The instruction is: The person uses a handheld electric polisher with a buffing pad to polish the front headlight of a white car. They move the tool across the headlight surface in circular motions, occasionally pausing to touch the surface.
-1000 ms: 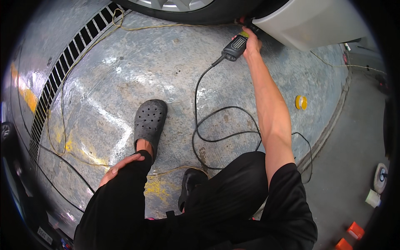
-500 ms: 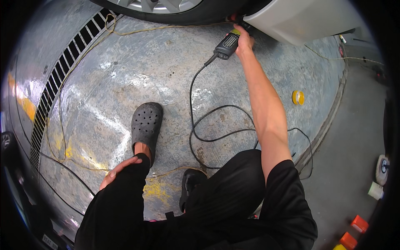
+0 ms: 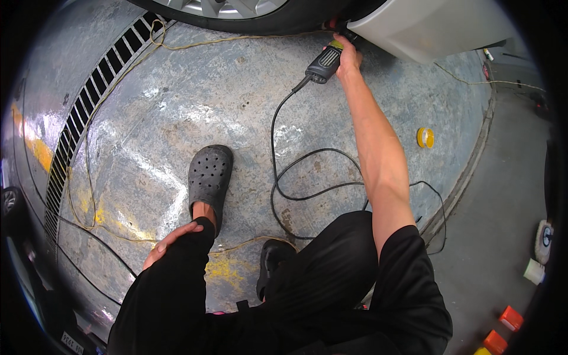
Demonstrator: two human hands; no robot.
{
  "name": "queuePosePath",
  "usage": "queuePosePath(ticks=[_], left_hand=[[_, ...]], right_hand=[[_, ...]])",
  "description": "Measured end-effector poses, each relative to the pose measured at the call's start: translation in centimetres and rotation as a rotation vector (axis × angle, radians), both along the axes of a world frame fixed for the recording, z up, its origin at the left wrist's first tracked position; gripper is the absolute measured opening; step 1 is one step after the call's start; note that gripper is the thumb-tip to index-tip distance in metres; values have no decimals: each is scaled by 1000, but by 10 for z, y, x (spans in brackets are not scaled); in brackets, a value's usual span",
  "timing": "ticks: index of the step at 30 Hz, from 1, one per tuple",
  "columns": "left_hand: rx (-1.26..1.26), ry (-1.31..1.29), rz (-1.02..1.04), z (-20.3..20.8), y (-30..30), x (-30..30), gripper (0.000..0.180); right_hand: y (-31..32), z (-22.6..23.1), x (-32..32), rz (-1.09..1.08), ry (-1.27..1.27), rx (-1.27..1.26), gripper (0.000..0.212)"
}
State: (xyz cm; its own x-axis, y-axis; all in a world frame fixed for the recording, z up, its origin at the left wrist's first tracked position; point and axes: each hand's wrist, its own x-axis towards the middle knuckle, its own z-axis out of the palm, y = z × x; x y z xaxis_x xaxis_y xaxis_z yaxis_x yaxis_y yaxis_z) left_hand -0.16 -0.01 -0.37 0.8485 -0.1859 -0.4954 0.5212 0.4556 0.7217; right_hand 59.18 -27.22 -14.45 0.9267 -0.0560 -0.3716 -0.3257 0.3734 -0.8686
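Note:
My right arm reaches forward to the lower edge of a light-coloured car bumper (image 3: 429,32), beside the front of a tyre (image 3: 236,25). There my right hand (image 3: 349,56) is wrapped round a black and lime-green electric polisher (image 3: 326,62). Its head end is tucked by the tyre and bumper, mostly hidden. From the rear of its body a black power cord (image 3: 274,130) runs back and loops on the floor near my right knee. My left hand (image 3: 171,241) lies on my black trouser leg below the knee, fingers stretched out, holding nothing.
A yellow round tin (image 3: 425,138) stands on the floor right of my forearm. Left, a tan cord (image 3: 89,177) trails along a drain grate (image 3: 89,97). A white pad (image 3: 543,242), a pale cup (image 3: 533,271) and orange containers (image 3: 510,318) sit at the far right.
Almost nothing differs. The whole view has shifted very slightly; my right hand keeps hold of the polisher at the bumper, and my left hand stays on my leg.

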Motion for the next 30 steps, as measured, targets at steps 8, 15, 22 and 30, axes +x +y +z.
queuePosePath(ticks=[8,15,22,30], left_hand=[[6,-13,-35,4,2,8,99],[77,-69,-69,-1,4,6,97],[34,-59,-47,0,2,5,96],[-46,-51,0,-6,-2,1,97]], right_hand=[[-7,-3,1,1,0,-2,54],[0,3,-6,2,1,-35,30],[-7,-9,5,-30,-12,5,60],[5,-3,-5,-108,-1,-49,40]])
